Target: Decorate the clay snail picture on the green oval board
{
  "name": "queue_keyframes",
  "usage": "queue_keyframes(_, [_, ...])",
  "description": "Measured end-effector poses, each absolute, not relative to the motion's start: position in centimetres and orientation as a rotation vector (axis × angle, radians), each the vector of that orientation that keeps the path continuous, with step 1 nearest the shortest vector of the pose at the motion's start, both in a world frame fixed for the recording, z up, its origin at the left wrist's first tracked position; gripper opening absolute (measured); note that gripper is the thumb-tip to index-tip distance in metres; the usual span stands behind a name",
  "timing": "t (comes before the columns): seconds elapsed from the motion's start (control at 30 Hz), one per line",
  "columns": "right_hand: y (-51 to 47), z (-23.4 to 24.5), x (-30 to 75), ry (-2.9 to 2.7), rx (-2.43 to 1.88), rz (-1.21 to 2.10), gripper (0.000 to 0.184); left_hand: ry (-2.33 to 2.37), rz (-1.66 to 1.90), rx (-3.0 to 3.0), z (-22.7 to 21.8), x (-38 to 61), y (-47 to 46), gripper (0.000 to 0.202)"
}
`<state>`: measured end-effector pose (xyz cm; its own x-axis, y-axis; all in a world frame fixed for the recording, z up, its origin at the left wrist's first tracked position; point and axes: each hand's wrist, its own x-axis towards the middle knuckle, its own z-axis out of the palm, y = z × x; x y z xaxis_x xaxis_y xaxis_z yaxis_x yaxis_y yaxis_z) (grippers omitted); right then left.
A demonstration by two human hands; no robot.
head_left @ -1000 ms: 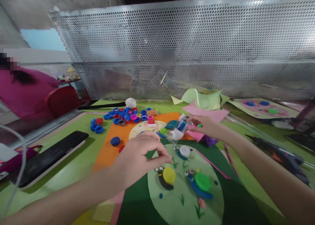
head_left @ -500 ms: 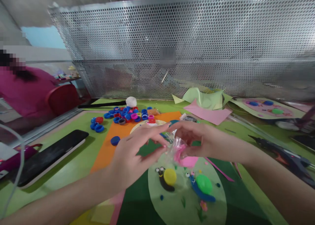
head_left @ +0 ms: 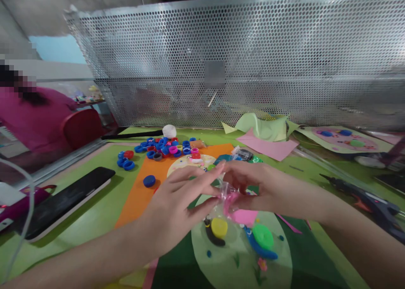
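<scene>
Between my hands is a crinkled clear plastic bag (head_left: 225,191) with soft pink clay (head_left: 245,216) in its lower part. My right hand (head_left: 261,187) is closed round the bag from the right. Fingertips of my left hand (head_left: 177,200) pinch the plastic on the opposite side. Beneath them lies a pale green paper oval (head_left: 240,276) on a dark green sheet (head_left: 177,263). On the oval are two snails: one has a yellow bottle cap (head_left: 219,228) and black clay body, the other a green bottle cap (head_left: 262,237) and blue body. The bag partly covers their eyes.
Several bottle caps (head_left: 164,147) are heaped behind my left hand. A black phone (head_left: 69,200) lies at left, a glue gun (head_left: 363,200) at right. Paper scraps (head_left: 268,143) and another decorated sheet (head_left: 344,139) lie before a perforated metal panel (head_left: 240,48). A person in pink sits far left.
Both hands and the bag have sunk slightly, and the pink clay now hides more of the snails' eyes. The hold on the bag looks much the same.
</scene>
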<state>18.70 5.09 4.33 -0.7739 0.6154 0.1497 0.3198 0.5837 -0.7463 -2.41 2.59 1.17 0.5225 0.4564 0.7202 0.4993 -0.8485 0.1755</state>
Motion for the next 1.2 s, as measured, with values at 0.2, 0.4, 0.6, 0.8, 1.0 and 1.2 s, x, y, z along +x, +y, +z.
queue_keyframes(0.2, [5.2, 4.1, 18.4, -2.395, -0.739, 1.124, 0.024, -0.937, -1.19, -2.697, 1.3, -2.5, 2.1, 0.049])
queue_keyframes(0.4, [4.8, 4.1, 18.0, -2.422, -0.73, 1.127, 0.041, -1.102, -1.315, -2.828, 1.1, -2.4, 1.7, 0.06])
queue_keyframes(0.6, [6.0, 4.4, 19.7, -2.457, -0.94, 0.927, 0.033, -1.319, -1.381, -2.803, 2.3, -2.3, 2.2, 0.046])
queue_keyframes(0.8, [10.1, 2.1, 22.7, -2.359, -1.386, 0.539, 0.031, -1.37, -1.565, -2.796, 2.4, -2.6, 3.7, 0.014])
queue_keyframes(1.0, [12.4, -0.9, 23.5, -2.287, -1.403, 0.608, 0.019, -1.527, -1.514, -2.928, 1.2, -2.6, 4.0, 0.039])
queue_keyframes(1.2, [12.6, -1.0, 23.8, -2.288, -1.37, 0.627, 0.025, -1.511, -1.425, -3.007, 0.8, -2.6, 4.1, 0.023])
